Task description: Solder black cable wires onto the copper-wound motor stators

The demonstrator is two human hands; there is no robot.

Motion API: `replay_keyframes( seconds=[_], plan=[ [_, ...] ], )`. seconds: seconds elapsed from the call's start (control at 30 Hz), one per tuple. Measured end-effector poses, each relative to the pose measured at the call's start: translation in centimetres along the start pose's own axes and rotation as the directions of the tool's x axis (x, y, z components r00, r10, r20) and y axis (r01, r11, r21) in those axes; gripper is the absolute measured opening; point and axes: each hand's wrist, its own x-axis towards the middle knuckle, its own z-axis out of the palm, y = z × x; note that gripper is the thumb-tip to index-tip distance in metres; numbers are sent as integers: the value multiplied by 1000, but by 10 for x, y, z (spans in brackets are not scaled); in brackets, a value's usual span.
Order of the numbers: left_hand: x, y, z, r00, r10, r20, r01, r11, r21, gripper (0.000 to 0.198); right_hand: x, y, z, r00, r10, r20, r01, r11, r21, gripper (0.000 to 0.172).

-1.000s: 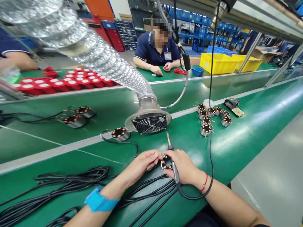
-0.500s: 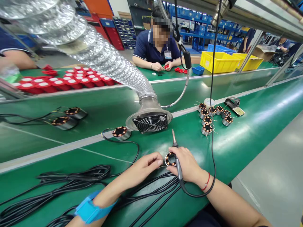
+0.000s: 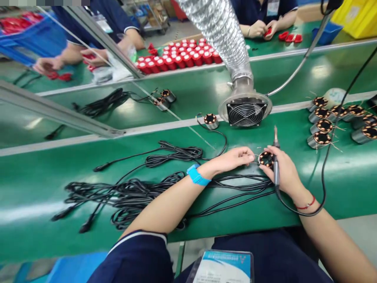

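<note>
My right hand (image 3: pixel 281 169) is closed around a motor stator (image 3: pixel 265 159), a metal ring with copper coils. The same hand keeps a soldering iron (image 3: pixel 276 169) against the palm, its tip pointing away from me. To the left of the stator, my left hand (image 3: pixel 240 157) pinches a thin wire (image 3: pixel 255 162) that runs to the ring. Black power cables (image 3: pixel 241 182) lie on the green bench just below both hands. A wired stator (image 3: pixel 211 121) stands farther back, by the bench's dividing strip.
A fume extractor fan (image 3: pixel 246 114) on a silver duct hangs ahead of my hands. Several stators (image 3: pixel 321 125) with loose wires stand at the right. Coiled cables (image 3: pixel 135 196) cover the left. Across the bench, co-workers handle red parts near rows of red cups (image 3: pixel 179 59).
The view has swung left and down, showing more cable bundles and my lap. My hands keep their hold on the wire, stator and soldering iron.
</note>
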Motion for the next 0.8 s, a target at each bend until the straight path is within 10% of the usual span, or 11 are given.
replay_keyframes(
  seconds=[0.17, 0.4, 0.53, 0.67, 0.8],
  plan=[
    [-3, 5, -2, 994, 59, 95, -75, 983, 169, 25, 0, 2, -2, 999, -20, -48, 18, 998, -53, 57],
    [1, 4, 11, 987, 34, 159, -13, 991, -131, 28, 2, 2, -2, 999, -49, 5, 49, 999, -5, 57],
    [-7, 11, 19, 995, 41, 90, -60, 975, 216, 23, 4, 8, -7, 1000, 13, -27, -12, 999, 48, 64],
    [-15, 13, 30, 996, 26, 86, -81, 673, 735, 12, 2, 12, -15, 995, 80, -59, -72, 990, 121, 67],
    [-20, 20, 23, 990, 135, 44, -126, 691, 711, 13, 2, 9, -21, 961, 93, -260, -18, 961, 275, 61]
  ],
)
